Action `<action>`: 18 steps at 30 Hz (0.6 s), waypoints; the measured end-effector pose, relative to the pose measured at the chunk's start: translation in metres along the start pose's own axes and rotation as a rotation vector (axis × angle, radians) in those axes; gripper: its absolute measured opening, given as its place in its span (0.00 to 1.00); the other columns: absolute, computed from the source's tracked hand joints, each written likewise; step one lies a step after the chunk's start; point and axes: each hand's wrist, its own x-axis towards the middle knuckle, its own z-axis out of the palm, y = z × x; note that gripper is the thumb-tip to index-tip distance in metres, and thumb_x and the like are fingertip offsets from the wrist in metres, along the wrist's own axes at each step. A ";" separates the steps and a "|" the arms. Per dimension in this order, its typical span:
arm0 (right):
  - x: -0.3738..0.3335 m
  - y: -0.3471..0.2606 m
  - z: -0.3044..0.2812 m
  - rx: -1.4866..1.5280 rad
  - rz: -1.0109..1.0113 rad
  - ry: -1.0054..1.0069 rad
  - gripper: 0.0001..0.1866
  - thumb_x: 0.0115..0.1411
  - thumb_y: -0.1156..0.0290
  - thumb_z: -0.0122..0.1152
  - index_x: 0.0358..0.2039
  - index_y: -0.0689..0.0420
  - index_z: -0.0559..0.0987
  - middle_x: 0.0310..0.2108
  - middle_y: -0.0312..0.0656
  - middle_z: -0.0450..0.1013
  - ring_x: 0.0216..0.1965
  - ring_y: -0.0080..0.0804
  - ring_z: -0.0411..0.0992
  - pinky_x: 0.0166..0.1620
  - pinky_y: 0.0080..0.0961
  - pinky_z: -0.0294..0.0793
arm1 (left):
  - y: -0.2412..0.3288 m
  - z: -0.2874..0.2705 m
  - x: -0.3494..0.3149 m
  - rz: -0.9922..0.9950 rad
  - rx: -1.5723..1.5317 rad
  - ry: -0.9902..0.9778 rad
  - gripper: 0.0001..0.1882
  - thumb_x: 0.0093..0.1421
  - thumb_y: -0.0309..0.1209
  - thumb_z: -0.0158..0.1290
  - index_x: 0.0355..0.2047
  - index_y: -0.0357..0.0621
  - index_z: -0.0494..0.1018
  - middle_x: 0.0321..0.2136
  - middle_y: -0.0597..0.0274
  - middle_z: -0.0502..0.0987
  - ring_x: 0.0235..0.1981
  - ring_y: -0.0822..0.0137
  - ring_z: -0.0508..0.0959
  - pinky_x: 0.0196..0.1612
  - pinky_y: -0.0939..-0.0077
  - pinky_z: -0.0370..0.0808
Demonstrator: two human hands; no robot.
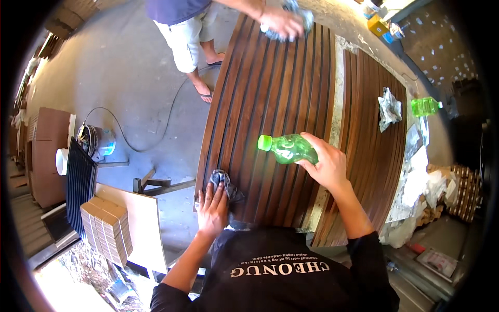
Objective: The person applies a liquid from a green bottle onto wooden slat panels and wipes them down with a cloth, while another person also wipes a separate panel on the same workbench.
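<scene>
My right hand (328, 162) is wrapped round a green plastic bottle (291, 149), tipped on its side above a brown slatted wood panel (260, 104). Its green cap end points left. At the panel's near left corner, my left hand (213, 209) presses a crumpled dark grey rag (222, 183) onto the slats. Across the panel, a co-worker's hand (283, 23) holds a pale blue-grey cloth (296, 15) against the far end.
A second slatted panel (358, 140) lies to the right, bearing a crumpled rag (390, 109). Beyond it lies another green bottle (424, 106). On the left are a bucket (101, 141), a strapped cardboard stack (106, 229) and a cable (125, 136) across the floor.
</scene>
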 end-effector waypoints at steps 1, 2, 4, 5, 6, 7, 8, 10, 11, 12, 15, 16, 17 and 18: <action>-0.001 -0.005 0.004 0.098 0.049 0.057 0.32 0.48 0.58 0.73 0.54 0.52 0.74 0.42 0.45 0.79 0.39 0.40 0.79 0.41 0.32 0.79 | -0.006 0.001 0.025 0.018 0.030 0.003 0.21 0.60 0.31 0.49 0.53 0.39 0.74 0.62 0.54 0.67 0.66 0.44 0.61 0.65 0.36 0.51; -0.005 -0.008 0.012 0.222 0.073 0.096 0.33 0.49 0.58 0.73 0.54 0.53 0.74 0.43 0.46 0.78 0.40 0.40 0.79 0.43 0.32 0.78 | -0.017 0.000 0.067 0.023 0.057 0.009 0.22 0.60 0.32 0.48 0.54 0.38 0.73 0.62 0.54 0.67 0.66 0.44 0.61 0.66 0.36 0.50; -0.012 -0.008 0.036 0.455 0.109 0.178 0.33 0.50 0.60 0.73 0.55 0.57 0.72 0.45 0.47 0.77 0.43 0.41 0.79 0.46 0.32 0.78 | -0.031 -0.014 0.174 0.077 0.086 0.161 0.21 0.61 0.30 0.46 0.54 0.37 0.70 0.61 0.53 0.68 0.65 0.46 0.62 0.66 0.42 0.53; -0.022 -0.004 0.055 0.473 0.155 0.224 0.37 0.50 0.62 0.72 0.58 0.61 0.69 0.46 0.48 0.76 0.45 0.38 0.78 0.50 0.30 0.76 | -0.040 -0.019 0.215 0.055 0.065 0.258 0.20 0.60 0.30 0.46 0.53 0.37 0.70 0.61 0.52 0.68 0.64 0.46 0.62 0.66 0.43 0.54; -0.023 -0.003 0.060 0.507 0.194 0.281 0.38 0.50 0.63 0.73 0.59 0.60 0.68 0.46 0.48 0.76 0.45 0.37 0.77 0.50 0.30 0.76 | -0.046 -0.018 0.236 0.028 0.046 0.358 0.20 0.60 0.29 0.46 0.52 0.38 0.71 0.61 0.52 0.67 0.64 0.45 0.63 0.65 0.44 0.55; -0.031 0.001 0.061 0.528 0.267 0.345 0.39 0.49 0.64 0.73 0.60 0.60 0.67 0.46 0.47 0.76 0.46 0.36 0.77 0.50 0.29 0.75 | -0.037 -0.014 0.218 0.023 0.052 0.245 0.21 0.60 0.29 0.48 0.53 0.38 0.70 0.60 0.51 0.67 0.64 0.46 0.62 0.66 0.44 0.54; -0.038 0.006 0.065 0.552 0.346 0.431 0.41 0.48 0.65 0.74 0.61 0.60 0.65 0.46 0.47 0.76 0.46 0.35 0.76 0.51 0.29 0.75 | -0.027 -0.014 0.187 0.038 0.070 0.131 0.22 0.60 0.28 0.50 0.55 0.37 0.70 0.60 0.50 0.67 0.65 0.46 0.62 0.67 0.45 0.53; -0.057 0.021 0.076 0.700 0.397 0.561 0.43 0.46 0.65 0.76 0.60 0.63 0.65 0.49 0.45 0.74 0.49 0.37 0.74 0.55 0.30 0.71 | -0.031 0.018 0.062 0.092 0.085 0.025 0.19 0.59 0.29 0.50 0.51 0.42 0.74 0.59 0.53 0.71 0.65 0.48 0.64 0.66 0.40 0.54; -0.078 0.037 0.085 0.636 0.367 0.566 0.44 0.45 0.65 0.76 0.60 0.64 0.65 0.50 0.45 0.73 0.49 0.37 0.73 0.56 0.31 0.71 | -0.034 0.016 0.055 0.132 0.092 0.004 0.19 0.59 0.29 0.50 0.52 0.42 0.74 0.59 0.54 0.70 0.65 0.49 0.63 0.66 0.39 0.53; -0.084 0.043 0.088 0.577 0.324 0.555 0.44 0.45 0.65 0.77 0.60 0.64 0.65 0.51 0.46 0.72 0.50 0.37 0.73 0.56 0.31 0.70 | -0.038 0.015 0.046 0.153 0.099 -0.009 0.20 0.58 0.28 0.50 0.52 0.43 0.74 0.60 0.55 0.70 0.65 0.49 0.63 0.66 0.39 0.52; -0.094 0.042 0.102 0.731 0.384 0.690 0.44 0.44 0.66 0.80 0.58 0.62 0.66 0.52 0.43 0.69 0.52 0.34 0.70 0.57 0.31 0.68 | -0.037 -0.001 0.089 0.169 0.142 -0.098 0.22 0.57 0.28 0.51 0.54 0.43 0.72 0.61 0.55 0.67 0.67 0.49 0.60 0.67 0.38 0.50; -0.094 0.038 0.107 0.821 0.405 0.736 0.43 0.44 0.66 0.80 0.58 0.62 0.66 0.52 0.42 0.69 0.52 0.34 0.69 0.57 0.32 0.68 | -0.046 -0.001 0.143 0.199 0.123 0.091 0.21 0.57 0.30 0.51 0.52 0.42 0.72 0.61 0.55 0.68 0.66 0.48 0.61 0.66 0.39 0.54; -0.095 0.036 0.099 0.666 0.384 0.588 0.41 0.45 0.69 0.79 0.57 0.62 0.65 0.51 0.40 0.69 0.52 0.32 0.68 0.56 0.31 0.68 | -0.054 -0.013 0.195 0.126 0.123 0.177 0.19 0.58 0.31 0.50 0.50 0.41 0.72 0.58 0.55 0.69 0.63 0.47 0.64 0.62 0.40 0.61; -0.090 0.036 0.099 0.691 0.383 0.563 0.37 0.46 0.71 0.77 0.55 0.62 0.67 0.50 0.40 0.70 0.52 0.31 0.69 0.56 0.31 0.67 | -0.069 -0.021 0.234 0.094 0.158 0.373 0.18 0.58 0.32 0.49 0.48 0.41 0.71 0.56 0.53 0.71 0.59 0.46 0.67 0.57 0.44 0.65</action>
